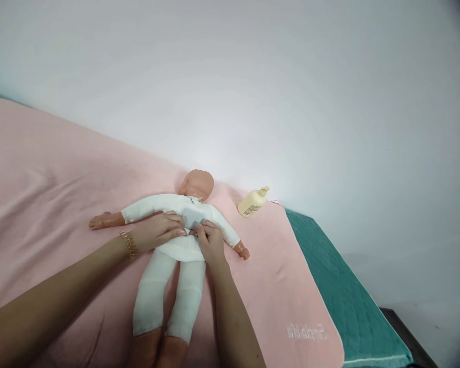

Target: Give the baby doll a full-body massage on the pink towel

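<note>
A baby doll [187, 278] with a white cloth body and tan plastic head and limbs lies stretched out, arms spread to both sides. White material [180, 250] wraps its hips, with a loose lower edge over the thighs. At the waist, my left hand [164, 228], with a gold bracelet on the wrist, pinches the upper edge of this material. Close beside it, my right hand [211, 241] is closed with thumb and finger on the same edge. A grey patch [192, 217] shows on the doll's torso just above my fingers. Exactly what lies between the fingertips is partly hidden.
A cream pump bottle [252, 203] stands to the right of the doll's head, near the wall [230, 87]. Under everything spreads a pink blanket [61, 168], wrinkled at left. It lies over a green quilted mat [341, 291], which shows along the right edge.
</note>
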`<state>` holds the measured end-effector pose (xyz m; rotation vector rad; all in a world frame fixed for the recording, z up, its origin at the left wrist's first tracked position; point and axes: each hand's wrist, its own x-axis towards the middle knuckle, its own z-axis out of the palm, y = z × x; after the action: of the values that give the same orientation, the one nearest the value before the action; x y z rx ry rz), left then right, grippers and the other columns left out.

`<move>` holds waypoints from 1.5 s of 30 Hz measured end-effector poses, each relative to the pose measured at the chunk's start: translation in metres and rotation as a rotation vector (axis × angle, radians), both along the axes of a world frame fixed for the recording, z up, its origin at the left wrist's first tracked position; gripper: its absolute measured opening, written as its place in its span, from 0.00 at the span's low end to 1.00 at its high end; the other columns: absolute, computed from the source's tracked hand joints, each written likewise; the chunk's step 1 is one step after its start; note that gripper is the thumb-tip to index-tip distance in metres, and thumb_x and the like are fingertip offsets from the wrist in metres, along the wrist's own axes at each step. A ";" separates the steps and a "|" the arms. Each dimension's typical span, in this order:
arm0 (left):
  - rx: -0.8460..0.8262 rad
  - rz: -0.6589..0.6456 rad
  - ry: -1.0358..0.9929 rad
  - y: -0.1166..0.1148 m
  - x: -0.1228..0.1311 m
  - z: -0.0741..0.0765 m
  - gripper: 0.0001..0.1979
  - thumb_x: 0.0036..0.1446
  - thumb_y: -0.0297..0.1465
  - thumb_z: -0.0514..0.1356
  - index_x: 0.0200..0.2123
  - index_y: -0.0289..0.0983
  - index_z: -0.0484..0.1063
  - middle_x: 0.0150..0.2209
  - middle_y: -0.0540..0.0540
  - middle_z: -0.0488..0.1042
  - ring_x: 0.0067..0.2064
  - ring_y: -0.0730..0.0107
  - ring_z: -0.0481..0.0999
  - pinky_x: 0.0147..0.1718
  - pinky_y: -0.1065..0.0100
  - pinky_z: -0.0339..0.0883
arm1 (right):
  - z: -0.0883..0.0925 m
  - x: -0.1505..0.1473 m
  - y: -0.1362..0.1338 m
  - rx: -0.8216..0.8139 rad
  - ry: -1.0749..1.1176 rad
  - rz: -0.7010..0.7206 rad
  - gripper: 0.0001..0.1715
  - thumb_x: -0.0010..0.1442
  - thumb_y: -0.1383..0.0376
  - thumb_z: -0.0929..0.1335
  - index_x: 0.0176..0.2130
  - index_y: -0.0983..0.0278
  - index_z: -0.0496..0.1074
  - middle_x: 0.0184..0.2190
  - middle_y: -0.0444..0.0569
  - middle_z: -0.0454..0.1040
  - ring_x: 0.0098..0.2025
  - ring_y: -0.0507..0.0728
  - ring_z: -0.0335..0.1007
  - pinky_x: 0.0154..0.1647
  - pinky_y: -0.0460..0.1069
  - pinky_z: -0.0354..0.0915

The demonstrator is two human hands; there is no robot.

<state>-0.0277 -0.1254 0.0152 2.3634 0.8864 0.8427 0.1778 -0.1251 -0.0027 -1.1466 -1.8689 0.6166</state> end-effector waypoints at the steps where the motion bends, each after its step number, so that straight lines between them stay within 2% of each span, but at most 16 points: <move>1: -0.001 0.009 -0.033 0.000 -0.001 0.000 0.22 0.67 0.40 0.47 0.37 0.37 0.78 0.39 0.45 0.77 0.43 0.61 0.73 0.47 0.61 0.64 | 0.000 0.001 0.000 0.005 0.022 -0.004 0.22 0.66 0.62 0.62 0.26 0.62 0.78 0.25 0.45 0.70 0.31 0.54 0.69 0.35 0.50 0.64; 4: -0.016 0.077 -0.157 0.004 -0.003 0.000 0.25 0.68 0.43 0.44 0.36 0.37 0.77 0.39 0.44 0.78 0.43 0.61 0.74 0.47 0.62 0.66 | 0.003 0.005 0.005 0.074 0.109 -0.057 0.23 0.67 0.59 0.60 0.28 0.61 0.78 0.29 0.48 0.72 0.36 0.56 0.70 0.40 0.51 0.66; 7: -0.011 0.164 -0.217 0.014 -0.006 -0.001 0.26 0.68 0.45 0.42 0.41 0.37 0.76 0.44 0.42 0.77 0.48 0.59 0.73 0.52 0.60 0.65 | 0.007 0.009 0.017 0.180 0.169 -0.122 0.23 0.68 0.57 0.59 0.34 0.62 0.77 0.35 0.51 0.73 0.41 0.57 0.70 0.46 0.53 0.66; 12: 0.063 0.196 -0.117 0.032 -0.001 -0.010 0.25 0.66 0.46 0.44 0.50 0.38 0.73 0.52 0.41 0.75 0.56 0.56 0.69 0.58 0.55 0.59 | 0.008 0.007 0.032 0.163 0.025 0.035 0.18 0.68 0.59 0.60 0.43 0.63 0.75 0.43 0.53 0.74 0.49 0.58 0.69 0.54 0.53 0.62; 17: 0.085 0.163 0.046 0.038 0.003 -0.015 0.23 0.66 0.44 0.46 0.51 0.38 0.73 0.52 0.42 0.75 0.56 0.56 0.69 0.58 0.54 0.58 | 0.008 0.003 0.036 0.105 -0.165 0.040 0.18 0.69 0.59 0.60 0.38 0.63 0.75 0.40 0.51 0.76 0.45 0.57 0.69 0.50 0.52 0.63; 21: 0.071 0.172 0.068 0.041 0.003 -0.014 0.24 0.67 0.44 0.45 0.48 0.38 0.74 0.50 0.42 0.76 0.54 0.57 0.69 0.57 0.55 0.59 | 0.009 0.001 0.039 0.103 -0.216 0.037 0.20 0.70 0.59 0.59 0.34 0.63 0.75 0.35 0.51 0.76 0.41 0.57 0.69 0.46 0.52 0.63; 28: 0.190 0.237 0.003 0.042 0.001 -0.023 0.23 0.67 0.44 0.46 0.52 0.36 0.70 0.54 0.42 0.73 0.58 0.58 0.65 0.58 0.55 0.56 | 0.002 0.002 0.035 0.227 -0.101 0.071 0.16 0.69 0.61 0.60 0.47 0.63 0.73 0.48 0.54 0.73 0.53 0.58 0.65 0.58 0.54 0.60; 37: 0.160 0.250 0.118 0.044 0.000 -0.027 0.24 0.67 0.46 0.46 0.50 0.36 0.71 0.52 0.42 0.74 0.56 0.56 0.67 0.57 0.54 0.57 | 0.001 -0.001 0.040 0.156 -0.157 0.076 0.17 0.69 0.61 0.60 0.41 0.63 0.75 0.43 0.52 0.76 0.49 0.58 0.69 0.55 0.54 0.63; 45: 0.233 0.268 0.071 0.039 0.001 -0.027 0.25 0.67 0.45 0.46 0.56 0.33 0.66 0.57 0.39 0.69 0.59 0.56 0.63 0.60 0.54 0.53 | -0.003 0.001 0.037 0.200 -0.109 0.089 0.18 0.70 0.60 0.59 0.51 0.63 0.70 0.51 0.55 0.71 0.56 0.58 0.65 0.60 0.55 0.59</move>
<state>-0.0265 -0.0863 -0.0119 2.5211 1.2132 1.0192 0.1787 -0.0880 -0.0061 -0.9882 -2.0327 0.4108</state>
